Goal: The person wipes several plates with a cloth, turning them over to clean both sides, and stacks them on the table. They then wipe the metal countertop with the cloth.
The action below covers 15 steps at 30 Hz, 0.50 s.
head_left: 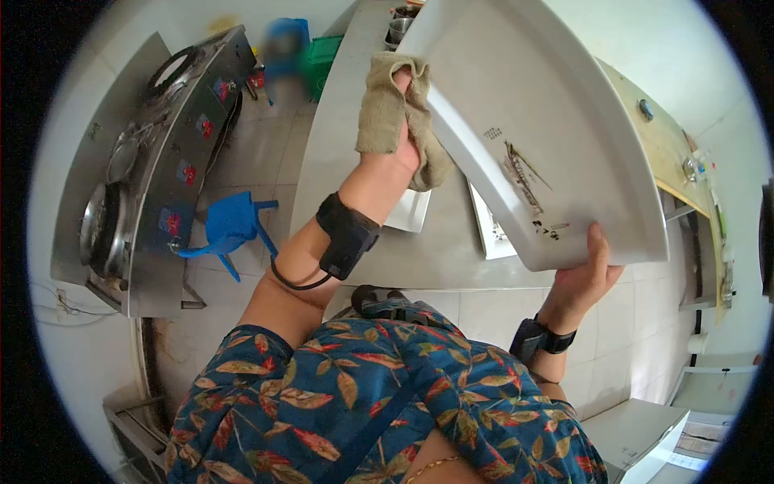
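A large white fan-shaped plate [580, 153] with a painted dark plant design is tilted up at the right. My right hand [587, 270] grips its lower edge, the thumb lying on the inner face and the fingers hidden behind. An olive-brown cloth [383, 113] is draped over and around my left hand [405, 121], which is at the plate's left rim. The cloth and my palm are against or very near that rim; most fingers are covered by the cloth.
Below the plate, more white dishes [411, 211] lie on the metal table [330, 153]. Metal cups [397, 31] stand at its far end. A blue stool [231, 219] and a steel stove counter [173, 194] with pans are at the left. A wooden-topped table [651, 129] stands at the right.
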Motion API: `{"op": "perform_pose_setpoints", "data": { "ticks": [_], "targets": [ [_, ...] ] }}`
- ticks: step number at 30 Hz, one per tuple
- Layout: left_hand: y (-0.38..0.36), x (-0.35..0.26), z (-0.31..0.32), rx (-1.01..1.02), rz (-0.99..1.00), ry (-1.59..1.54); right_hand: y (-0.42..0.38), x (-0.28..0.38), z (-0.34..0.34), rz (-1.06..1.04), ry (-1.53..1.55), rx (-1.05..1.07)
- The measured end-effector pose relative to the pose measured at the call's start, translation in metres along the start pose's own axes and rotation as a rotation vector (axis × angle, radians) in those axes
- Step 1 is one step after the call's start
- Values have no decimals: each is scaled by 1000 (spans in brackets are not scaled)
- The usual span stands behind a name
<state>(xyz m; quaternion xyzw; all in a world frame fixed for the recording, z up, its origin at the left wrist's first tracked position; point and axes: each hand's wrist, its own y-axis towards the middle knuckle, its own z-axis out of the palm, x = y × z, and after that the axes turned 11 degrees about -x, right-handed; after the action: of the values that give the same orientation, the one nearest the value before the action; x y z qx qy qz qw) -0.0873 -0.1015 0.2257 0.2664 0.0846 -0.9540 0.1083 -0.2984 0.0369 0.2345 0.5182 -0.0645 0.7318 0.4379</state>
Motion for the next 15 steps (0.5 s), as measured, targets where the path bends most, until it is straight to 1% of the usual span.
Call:
{"op": "perform_pose_setpoints", "data": {
  "ticks": [3, 8, 10, 11, 13, 14, 15],
  "targets": [
    [-15, 9, 8, -113, -17, -62, -12, -6, 7, -40, 72, 3],
    [-67, 53, 8, -99, -237, 1, -10, -21, 17, 14, 166, -22],
    [-84, 76, -5, -47, -342, -12, -13, -18, 30, 45, 220, -17],
    [-91, 88, -13, 27, -282, 87, -14, -17, 35, 60, 246, -14],
    [-103, 100, -18, 175, -162, 283, -10, -23, 41, -4, 197, -42],
    [-105, 105, -22, 181, -238, 275, -8, -27, 43, -37, 173, -58],
    [-109, 103, -18, 185, -317, 269, -4, -29, 39, -60, 69, -31]
  ]
}}
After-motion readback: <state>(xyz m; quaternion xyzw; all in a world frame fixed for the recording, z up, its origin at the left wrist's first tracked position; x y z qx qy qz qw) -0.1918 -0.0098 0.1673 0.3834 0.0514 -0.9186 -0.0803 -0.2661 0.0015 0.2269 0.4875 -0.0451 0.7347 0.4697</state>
